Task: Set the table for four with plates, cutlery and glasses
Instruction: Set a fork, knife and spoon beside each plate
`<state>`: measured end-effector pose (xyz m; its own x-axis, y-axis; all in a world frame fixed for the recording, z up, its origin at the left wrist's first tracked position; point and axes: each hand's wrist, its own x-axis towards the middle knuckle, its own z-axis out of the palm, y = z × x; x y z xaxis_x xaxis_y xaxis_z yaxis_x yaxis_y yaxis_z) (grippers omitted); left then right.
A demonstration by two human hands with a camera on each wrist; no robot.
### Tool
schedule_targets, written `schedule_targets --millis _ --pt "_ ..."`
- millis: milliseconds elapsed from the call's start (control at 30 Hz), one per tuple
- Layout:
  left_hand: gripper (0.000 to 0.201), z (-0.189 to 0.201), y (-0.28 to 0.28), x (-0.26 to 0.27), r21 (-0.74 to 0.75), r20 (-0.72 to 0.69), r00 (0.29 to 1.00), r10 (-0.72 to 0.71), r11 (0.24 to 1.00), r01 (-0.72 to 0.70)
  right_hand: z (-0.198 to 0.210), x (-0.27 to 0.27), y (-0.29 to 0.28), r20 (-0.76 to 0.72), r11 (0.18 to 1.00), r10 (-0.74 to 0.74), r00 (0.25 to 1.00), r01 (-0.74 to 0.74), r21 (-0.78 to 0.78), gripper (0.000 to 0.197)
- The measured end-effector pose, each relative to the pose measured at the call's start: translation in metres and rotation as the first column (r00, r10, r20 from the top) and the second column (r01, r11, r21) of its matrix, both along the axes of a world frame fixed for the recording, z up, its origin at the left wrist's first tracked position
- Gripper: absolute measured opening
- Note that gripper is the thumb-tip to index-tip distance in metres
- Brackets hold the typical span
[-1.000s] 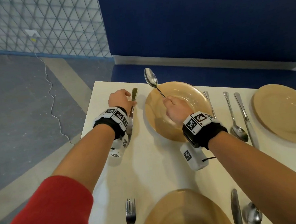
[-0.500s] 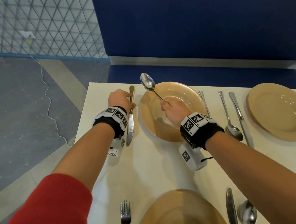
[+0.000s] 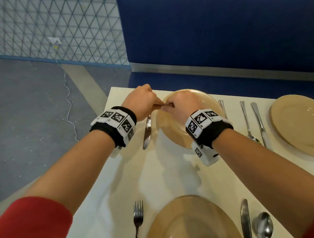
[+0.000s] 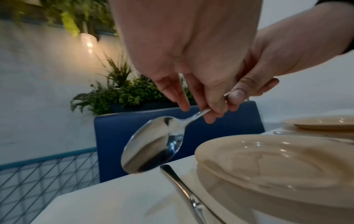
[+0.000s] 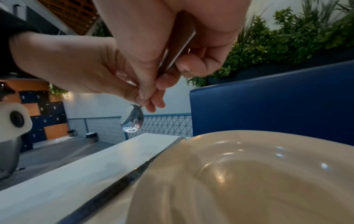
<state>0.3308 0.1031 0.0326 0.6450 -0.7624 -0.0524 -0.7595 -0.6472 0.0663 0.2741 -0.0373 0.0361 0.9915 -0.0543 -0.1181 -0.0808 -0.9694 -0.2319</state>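
Note:
Both hands meet above the left rim of the far tan plate (image 3: 212, 103). Between them is a steel spoon (image 4: 153, 144), held in the air with its bowl tilted down over the table's far left corner. My left hand (image 3: 144, 103) pinches the spoon's neck with thumb and fingers (image 4: 208, 106). The right hand (image 3: 179, 104) grips the spoon's handle (image 5: 180, 45) in curled fingers. In the head view only a short piece of the handle shows between the hands. A table knife (image 3: 147, 132) lies on the table just left of the plate, under the hands.
A near plate (image 3: 187, 224) has a fork (image 3: 139, 216) on its left and a knife (image 3: 246, 222) and spoon (image 3: 263, 226) on its right. Another plate (image 3: 301, 125) lies right, with cutlery (image 3: 247, 121) beside it. A blue bench (image 3: 220, 30) backs the table.
My left hand let go of the knife, which now lies beside the plate, and rose to take the spoon's neck. The right hand brought the spoon leftward, tipping its bowl down.

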Motion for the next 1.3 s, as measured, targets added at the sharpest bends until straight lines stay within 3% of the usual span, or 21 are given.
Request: schedule_targets --millis 133,233,300,367,433,700,1033,1167,1300 --pt "0.027 0.002 0.025 0.004 -0.183 -0.257 0.937 0.236 0.94 -0.287 0.006 -0.003 0.004 0.206 0.949 -0.223 0.953 0.164 0.269 0.039" --pt "0.029 -0.007 0.046 0.013 -0.287 -0.429 0.814 0.391 0.796 -0.533 0.002 -0.003 0.003 0.156 0.863 -0.349 0.924 0.253 0.437 0.05" --pt "0.034 -0.021 0.053 0.018 -0.255 -0.544 0.728 0.418 0.744 -0.618 -0.007 -0.005 0.001 0.111 0.848 -0.359 0.927 0.274 0.454 0.044" --pt "0.036 -0.038 0.055 0.02 -0.177 -0.627 0.651 0.428 0.736 -0.654 -0.015 -0.008 -0.001 0.078 0.851 -0.349 0.934 0.281 0.444 0.038" --pt "0.036 -0.056 0.051 0.023 -0.103 -0.64 0.621 0.453 0.749 -0.654 -0.022 -0.011 -0.005 0.046 0.846 -0.349 0.936 0.294 0.444 0.036" --pt "0.04 -0.071 0.03 0.038 -0.052 -0.56 0.585 0.586 0.68 -0.731 -0.035 -0.012 -0.018 -0.003 0.831 -0.369 0.929 0.331 0.447 0.031" --pt "0.05 -0.074 0.028 0.039 -0.035 -0.539 0.58 0.611 0.671 -0.74 -0.043 -0.012 -0.017 -0.039 0.858 -0.316 0.948 0.303 0.414 0.022" --pt "0.049 -0.067 0.024 0.042 -0.106 -0.505 0.605 0.615 0.652 -0.751 -0.044 -0.016 -0.031 -0.043 0.861 -0.34 0.939 0.33 0.388 0.018" --pt "0.05 -0.062 -0.001 0.043 -0.128 -0.452 0.677 0.581 0.709 -0.693 -0.042 -0.019 -0.045 -0.046 0.837 -0.4 0.916 0.385 0.39 0.018"
